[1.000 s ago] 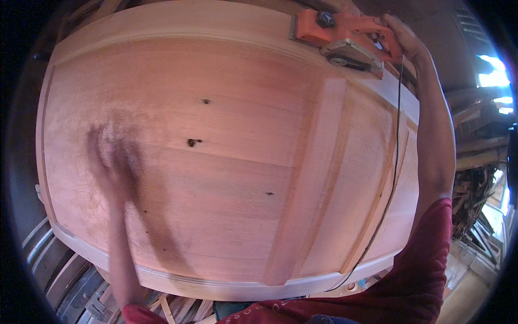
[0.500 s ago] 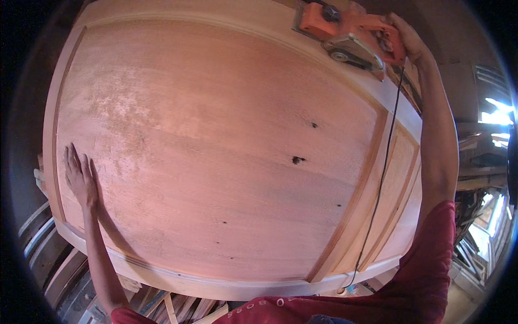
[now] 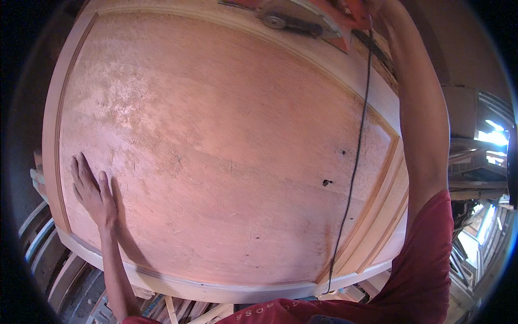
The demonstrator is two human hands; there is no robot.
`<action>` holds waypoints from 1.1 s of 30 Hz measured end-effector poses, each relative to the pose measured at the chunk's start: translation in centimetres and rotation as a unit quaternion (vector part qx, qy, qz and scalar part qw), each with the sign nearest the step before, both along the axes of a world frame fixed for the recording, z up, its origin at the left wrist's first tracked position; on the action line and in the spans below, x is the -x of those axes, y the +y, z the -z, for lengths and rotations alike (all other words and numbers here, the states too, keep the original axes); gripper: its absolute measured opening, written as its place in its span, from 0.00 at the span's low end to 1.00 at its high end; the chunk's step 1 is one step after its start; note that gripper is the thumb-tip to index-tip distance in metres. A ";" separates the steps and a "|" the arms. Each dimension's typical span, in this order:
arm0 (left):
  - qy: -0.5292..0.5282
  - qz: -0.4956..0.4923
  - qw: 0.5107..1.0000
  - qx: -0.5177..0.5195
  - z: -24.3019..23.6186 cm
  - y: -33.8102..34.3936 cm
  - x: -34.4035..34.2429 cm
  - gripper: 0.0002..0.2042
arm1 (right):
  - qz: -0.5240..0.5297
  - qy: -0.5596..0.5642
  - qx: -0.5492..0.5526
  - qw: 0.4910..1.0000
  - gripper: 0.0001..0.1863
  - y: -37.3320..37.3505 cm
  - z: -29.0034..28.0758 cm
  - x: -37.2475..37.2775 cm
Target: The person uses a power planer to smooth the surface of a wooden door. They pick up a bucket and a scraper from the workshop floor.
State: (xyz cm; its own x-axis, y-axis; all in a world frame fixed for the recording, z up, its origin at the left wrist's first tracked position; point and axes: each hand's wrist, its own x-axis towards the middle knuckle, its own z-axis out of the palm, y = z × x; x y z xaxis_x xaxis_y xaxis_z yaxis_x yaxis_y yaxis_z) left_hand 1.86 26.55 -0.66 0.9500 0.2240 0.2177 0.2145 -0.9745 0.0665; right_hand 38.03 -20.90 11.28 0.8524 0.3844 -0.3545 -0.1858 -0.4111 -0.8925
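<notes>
A large wooden door (image 3: 226,135) with a framed panel lies before me; its panel has a pale, worn patch and several dark knots. My left hand (image 3: 96,197) rests on the panel's left side with its fingers spread, holding nothing. At the top edge of the view, my right hand (image 3: 377,9) is closed around the rear handle of an orange electric planer (image 3: 302,24). The planer sits on the door's far frame rail, and its upper part is cut off by the picture's edge. A black cord (image 3: 353,173) hangs from it across the door toward me.
Stacked planks and timber strips (image 3: 40,237) lie below the door's left side. More timber (image 3: 183,310) shows under its near edge. At the right stand further boards (image 3: 475,183), with bright daylight coming through gaps.
My right hand and the planer have moved left and farther away along the far rail, and the cord has shifted left. My left hand stays on the panel, its thumb farther out.
</notes>
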 end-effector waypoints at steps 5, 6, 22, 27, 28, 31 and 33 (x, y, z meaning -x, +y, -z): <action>0.010 -0.014 1.000 -0.024 -0.8 -0.1 0.5 0.32 | 0.047 -0.078 -0.026 0.996 0.24 9.9 -1.5 2.9; 0.012 -0.020 0.999 -0.024 -1.0 0.1 0.7 0.32 | 0.042 -0.088 -0.015 0.995 0.25 11.1 -1.3 1.9; -0.026 -0.052 0.997 -0.056 1.7 4.1 1.6 0.30 | -0.002 -0.184 0.256 0.949 0.25 -19.1 -3.6 12.0; -0.110 -0.070 0.991 -0.027 0.3 -8.0 4.0 0.33 | 0.157 -0.058 0.171 0.971 0.24 -42.4 -0.7 22.9; -0.112 -0.018 0.992 0.057 1.4 -14.3 3.8 0.32 | 0.150 0.080 0.154 0.973 0.25 -52.2 0.2 23.7; -0.037 0.120 0.992 -0.008 3.6 -29.9 9.3 0.26 | 0.203 -0.013 0.169 0.964 0.26 -61.2 2.4 31.0; 0.027 0.153 0.988 0.015 3.0 -40.8 12.2 0.27 | 0.219 0.034 0.178 0.959 0.25 -69.4 3.2 34.7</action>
State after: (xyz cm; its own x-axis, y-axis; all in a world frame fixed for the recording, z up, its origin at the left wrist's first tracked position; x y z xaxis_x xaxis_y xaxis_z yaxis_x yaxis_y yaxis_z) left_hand -10.35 -14.24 -3.70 0.9842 -0.0703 0.1627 -0.0861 -0.9920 0.0920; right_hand 3.33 -90.32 8.09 0.8751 -0.1602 -0.4566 -0.4621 -0.5565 -0.6904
